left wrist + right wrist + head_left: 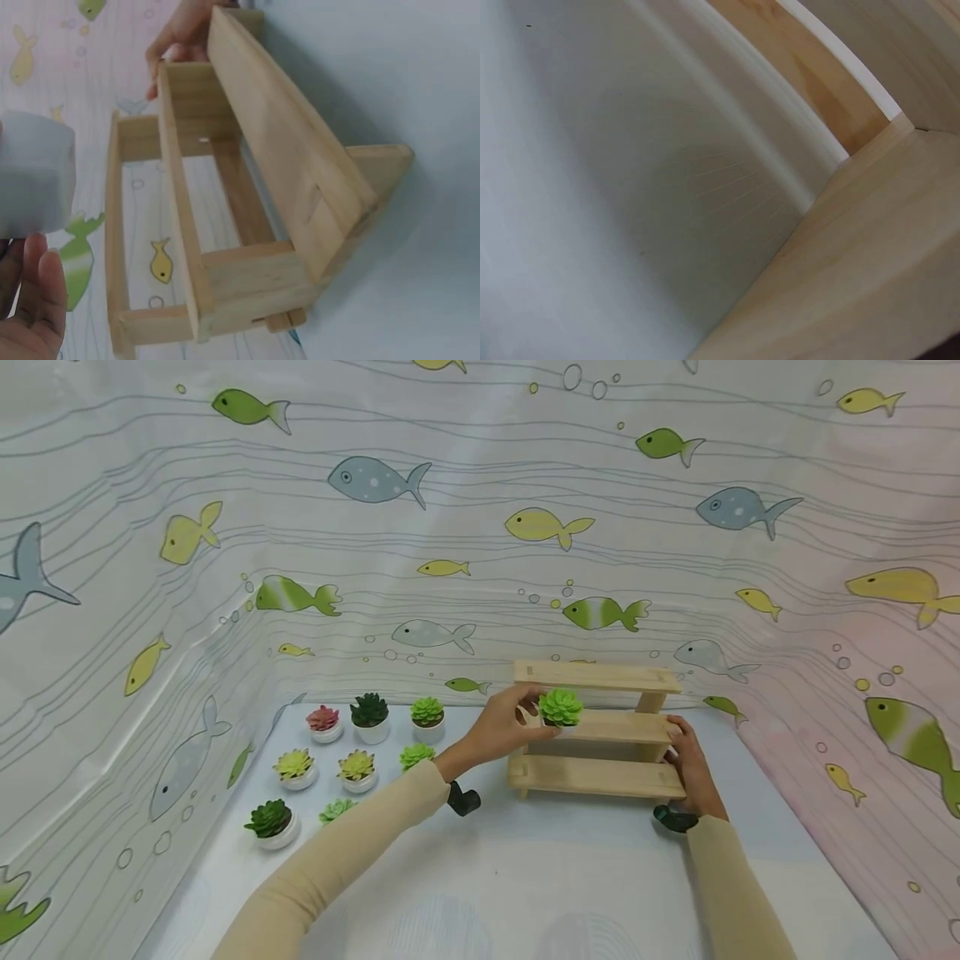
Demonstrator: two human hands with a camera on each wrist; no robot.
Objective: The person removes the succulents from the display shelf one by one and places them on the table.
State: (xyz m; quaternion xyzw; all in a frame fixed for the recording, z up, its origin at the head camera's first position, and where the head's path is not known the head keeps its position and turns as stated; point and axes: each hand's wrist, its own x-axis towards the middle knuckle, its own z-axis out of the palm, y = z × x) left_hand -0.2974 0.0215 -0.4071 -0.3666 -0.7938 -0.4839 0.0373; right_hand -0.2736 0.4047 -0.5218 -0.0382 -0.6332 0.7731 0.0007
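My left hand [504,724] holds a small bright green succulent [560,707] between thumb and fingers, in front of the wooden three-step shelf [596,775]. In the left wrist view its white pot [36,174] sits above the fingers [51,289], apart from the shelf. My right hand [692,768] grips the right end of that shelf near the middle step, and its fingers bend round the edge. The right wrist view has the shelf's wooden side panel [855,247] close up, with the hand itself almost wholly out of sight.
Several potted succulents stand on the left of the white table [570,868], among them a red one [323,718], a dark green one [370,710] and a yellowish one [295,763]. My left forearm partly covers the nearer ones. A fish-patterned sheet [480,602] encloses the back and sides.
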